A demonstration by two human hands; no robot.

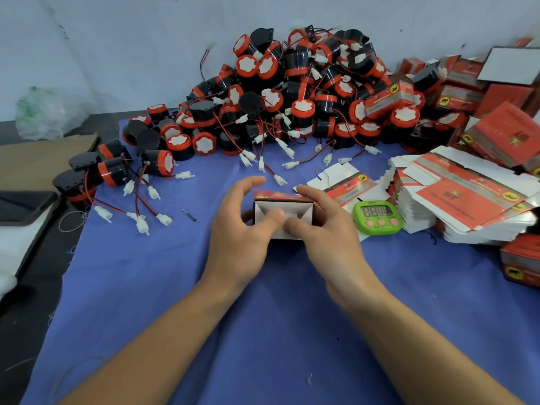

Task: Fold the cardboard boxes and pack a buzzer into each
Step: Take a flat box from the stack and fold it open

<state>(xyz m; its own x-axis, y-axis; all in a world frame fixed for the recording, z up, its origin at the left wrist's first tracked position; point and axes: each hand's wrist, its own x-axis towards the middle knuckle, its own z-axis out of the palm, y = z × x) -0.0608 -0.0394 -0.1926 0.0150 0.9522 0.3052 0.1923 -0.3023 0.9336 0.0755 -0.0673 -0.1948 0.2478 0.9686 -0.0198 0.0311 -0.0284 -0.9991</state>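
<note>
"Where's the box (pixel 283 200)?"

"Between my hands, over the blue cloth (pixel 263 317) on the desk (pixel 43 305) — left hand (pixel 236 229) curled round its left side, right hand (pixel 324 229) round its right. Its white end faces me."

"And your fingers (pixel 251 182)?"

"Clamped on it. Both thumbs (pixel 276 216) meet on the white flaps at that near end; my left forefinger arches over the red top."

"The buzzers (pixel 292 92)?"

"Heaped at the back against the wall, wires trailing toward me. Whether one is inside the box, I cannot tell."

"And on your right?"

"A green timer (pixel 377 216) just beside my right hand, a stack of flat boxes (pixel 467 200) beyond it — red boxes (pixel 511 133) piled behind."
</note>
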